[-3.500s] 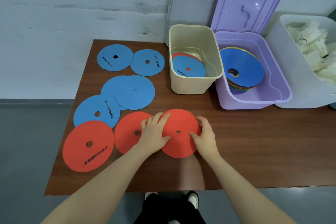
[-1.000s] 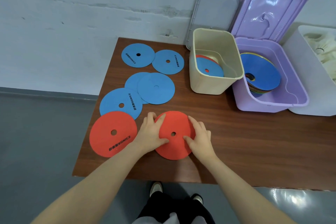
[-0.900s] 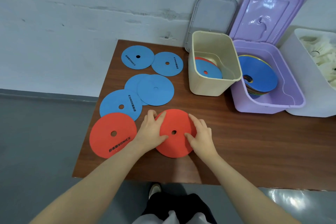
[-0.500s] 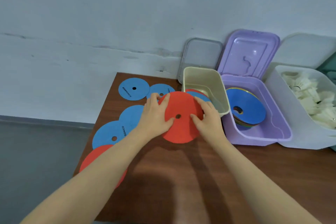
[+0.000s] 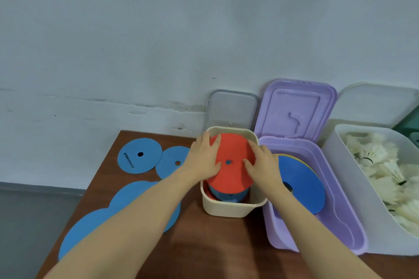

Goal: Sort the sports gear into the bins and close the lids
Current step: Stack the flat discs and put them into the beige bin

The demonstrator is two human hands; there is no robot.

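both hands hold one red disc over the open cream bin, the left hand on its left edge and the right hand on its right edge, fingers bent over it. a blue disc lies in the bin under it, and more blue discs lie on the brown table

Four blue discs on the table, three bins, three lids.

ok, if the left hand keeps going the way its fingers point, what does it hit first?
Likely the far wall of the cream plastic bin: the left hand, holding the flat red disc, points away toward it. Depth unclear.
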